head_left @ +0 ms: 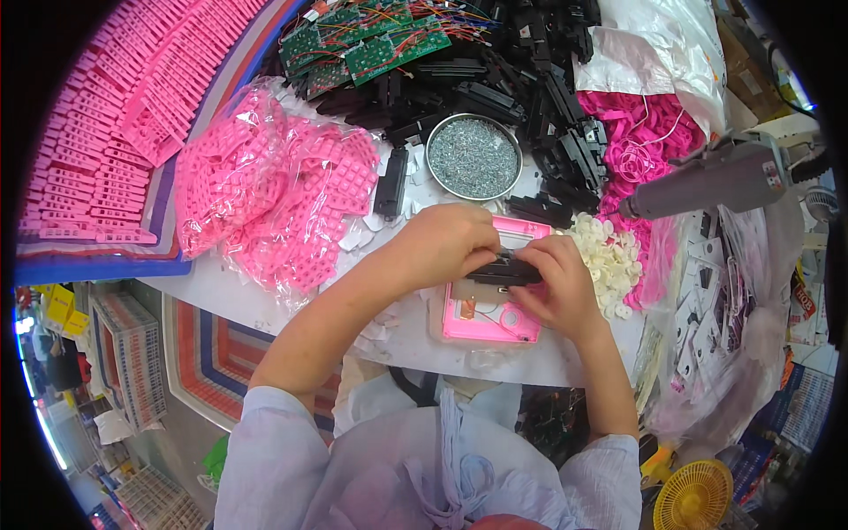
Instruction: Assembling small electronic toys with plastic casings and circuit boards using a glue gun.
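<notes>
In front of me on the white table lies a pink plastic casing (pixel 477 329), its inside facing up, with a white round part and thin wires in its near half. Across its middle sits a black plastic part (pixel 505 270), held between my two hands. My left hand (pixel 452 243) pinches the part's far left side with closed fingers. From the right, my right hand (pixel 558 281) grips its other end, fingers bent over the top. The fingertips cover some of the part, so I cannot tell whether it is seated in the casing.
A round metal dish of small screws (pixel 474 157) stands beyond my hands. Black parts (pixel 530 97) and green circuit boards (pixel 380 49) are heaped behind it. Bagged pink keypads (pixel 291 194) lie left, cream discs (pixel 605 261) right. A grey electric screwdriver (pixel 707 181) hangs at right.
</notes>
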The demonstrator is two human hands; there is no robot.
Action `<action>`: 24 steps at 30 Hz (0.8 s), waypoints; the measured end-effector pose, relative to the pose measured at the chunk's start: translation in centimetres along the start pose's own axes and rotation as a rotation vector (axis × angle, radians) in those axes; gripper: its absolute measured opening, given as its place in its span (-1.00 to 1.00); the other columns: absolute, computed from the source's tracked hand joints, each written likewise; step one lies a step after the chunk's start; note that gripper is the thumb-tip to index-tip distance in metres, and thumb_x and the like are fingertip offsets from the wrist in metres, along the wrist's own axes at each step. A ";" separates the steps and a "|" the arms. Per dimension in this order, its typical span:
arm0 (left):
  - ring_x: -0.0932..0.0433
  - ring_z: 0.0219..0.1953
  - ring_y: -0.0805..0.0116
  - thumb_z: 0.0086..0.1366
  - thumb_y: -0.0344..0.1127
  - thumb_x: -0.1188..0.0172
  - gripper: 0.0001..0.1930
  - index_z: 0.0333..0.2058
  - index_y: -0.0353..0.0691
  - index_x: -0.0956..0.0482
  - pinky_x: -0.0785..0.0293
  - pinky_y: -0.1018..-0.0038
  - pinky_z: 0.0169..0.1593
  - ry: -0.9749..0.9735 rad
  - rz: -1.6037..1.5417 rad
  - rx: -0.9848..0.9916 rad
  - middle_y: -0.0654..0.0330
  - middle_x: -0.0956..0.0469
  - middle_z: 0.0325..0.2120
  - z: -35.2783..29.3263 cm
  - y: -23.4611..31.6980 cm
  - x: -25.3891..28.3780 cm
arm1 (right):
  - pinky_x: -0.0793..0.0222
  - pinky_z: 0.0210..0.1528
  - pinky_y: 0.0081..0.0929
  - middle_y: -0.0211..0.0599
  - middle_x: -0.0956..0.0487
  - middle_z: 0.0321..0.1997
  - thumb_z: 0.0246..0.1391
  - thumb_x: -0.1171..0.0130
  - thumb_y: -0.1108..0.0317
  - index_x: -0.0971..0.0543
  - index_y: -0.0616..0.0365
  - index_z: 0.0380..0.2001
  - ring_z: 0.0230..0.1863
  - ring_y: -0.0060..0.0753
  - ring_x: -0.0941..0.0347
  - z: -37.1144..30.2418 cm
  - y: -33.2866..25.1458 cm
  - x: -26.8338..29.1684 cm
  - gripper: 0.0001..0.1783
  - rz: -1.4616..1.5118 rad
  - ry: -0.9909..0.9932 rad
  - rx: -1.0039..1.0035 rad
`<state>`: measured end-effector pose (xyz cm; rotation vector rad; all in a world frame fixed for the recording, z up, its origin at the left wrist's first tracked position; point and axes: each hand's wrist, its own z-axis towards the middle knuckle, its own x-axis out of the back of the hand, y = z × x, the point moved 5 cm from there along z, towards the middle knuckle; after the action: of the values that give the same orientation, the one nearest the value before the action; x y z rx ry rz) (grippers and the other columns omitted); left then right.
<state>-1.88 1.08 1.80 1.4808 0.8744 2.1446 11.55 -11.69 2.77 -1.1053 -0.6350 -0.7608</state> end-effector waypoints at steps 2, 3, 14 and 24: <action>-0.58 -0.30 0.12 0.08 -0.38 -0.33 -0.90 -0.42 -0.22 -0.62 -0.51 0.26 -0.23 -0.038 0.041 -0.038 0.16 -0.54 -0.43 0.2 0.1 -0.2 | -0.46 -0.13 -0.26 -0.20 -0.48 -0.14 -0.28 -0.43 0.46 -0.56 0.13 -0.09 -0.08 -0.07 -0.42 0.0 0.0 -0.2 -0.46 0.012 -0.041 -0.030; -0.59 -0.29 0.12 0.08 -0.36 -0.32 -0.91 -0.42 -0.20 -0.64 -0.53 0.25 -0.21 -0.063 0.066 -0.041 0.16 -0.55 -0.43 0.4 0.0 -0.3 | -0.47 -0.13 -0.26 -0.21 -0.47 -0.14 -0.28 -0.43 0.46 -0.56 0.10 -0.09 -0.07 -0.07 -0.42 0.1 -0.1 -0.3 -0.46 0.019 -0.062 -0.043; -0.60 -0.37 0.10 0.13 -0.36 -0.29 -0.89 -0.40 -0.26 -0.65 -0.54 0.27 -0.29 -0.027 0.141 0.108 0.10 -0.58 -0.44 -2.2 2.0 -1.5 | -0.56 -0.21 -0.29 -0.29 -0.50 -0.06 -0.18 -0.37 0.42 -0.59 0.01 -0.12 0.01 -0.15 -0.43 0.8 -1.6 -0.1 -0.56 -0.171 -0.186 0.019; -0.61 -0.50 0.33 0.12 -0.28 -0.31 -0.82 -0.38 -0.28 -0.68 -0.50 0.41 -0.34 -0.221 -0.255 0.475 0.10 -0.65 -0.54 1.0 -1.6 -2.4 | -0.57 -0.29 -0.40 -0.32 -0.55 -0.10 -0.10 -0.25 0.34 -0.61 0.10 -0.13 -0.05 -0.21 -0.48 -0.2 -3.8 -0.6 -0.63 -0.489 -0.148 -0.014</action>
<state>-0.12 1.07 -0.68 1.6713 1.4672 1.6211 8.20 -12.75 4.28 -1.0354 -1.0484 -1.1075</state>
